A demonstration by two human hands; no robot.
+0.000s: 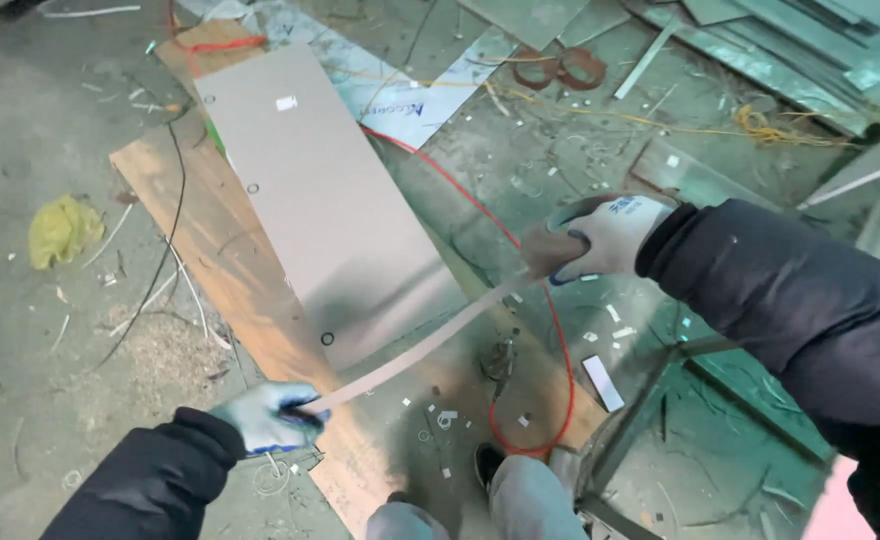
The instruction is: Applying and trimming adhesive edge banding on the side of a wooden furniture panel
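We hold a long thin pale strip stretched between our two gloved hands; our left hand, low and near our body, is clenched around its lower end, and our right hand, higher and further out, is closed around its upper end; the strip runs slanting from one fist to the other and sags a little in the middle. Beyond the strip, between the two hands and further away, a grey panel with small round holes lies on a wooden board; a red cable curls on the floor beneath our right hand and loops towards our shoes; far off to the left of our left hand a crumpled yellow rag lies on the dusty concrete; beyond our right hand two rusty rings rest among metal offcuts.
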